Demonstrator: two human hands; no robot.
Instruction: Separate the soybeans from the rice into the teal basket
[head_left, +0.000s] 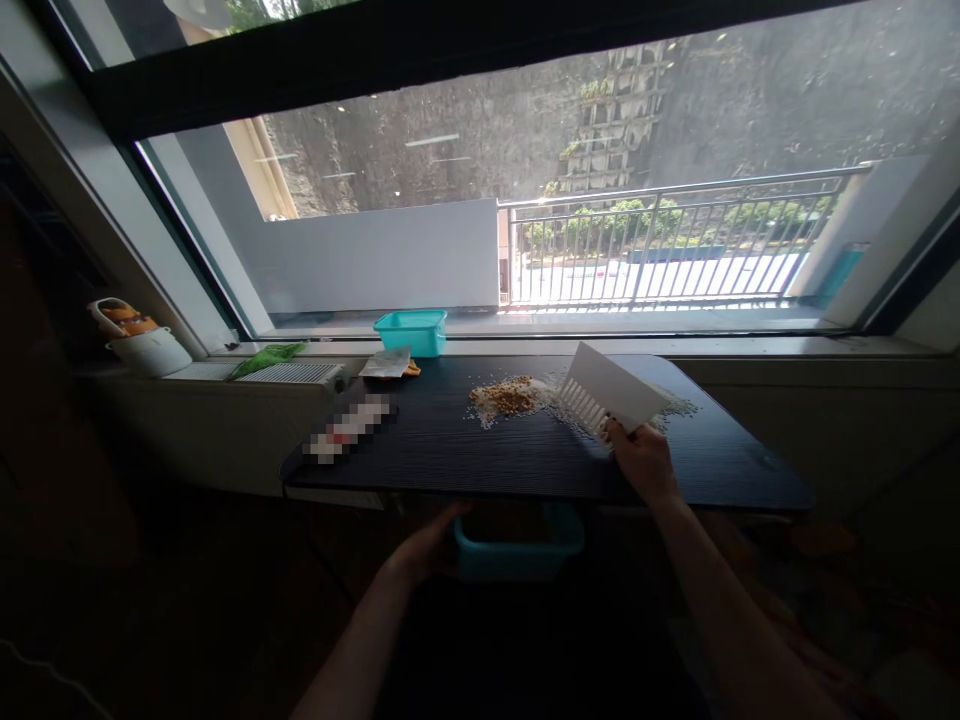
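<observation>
My right hand (645, 462) is closed on a white card (613, 385) with a row of slots cut along one edge. The card is tilted above the dark table (420, 450), its slotted edge near a spread of white grains (679, 404). To the left of the card lies a pile of yellow-brown beans or kernels (510, 397), mixed with white grains. Below the table's front edge, my left hand (427, 548) grips the left side of a teal plastic bin (517, 562). The bin's inside is too dark to make out.
Another teal bin (412, 333) stands at the back by the window. A white packet (386, 362) lies in front of it, and a blurred-out object (349, 430) sits at the table's left. A green cloth (268, 360) and a white pot (150, 350) rest on the left ledge.
</observation>
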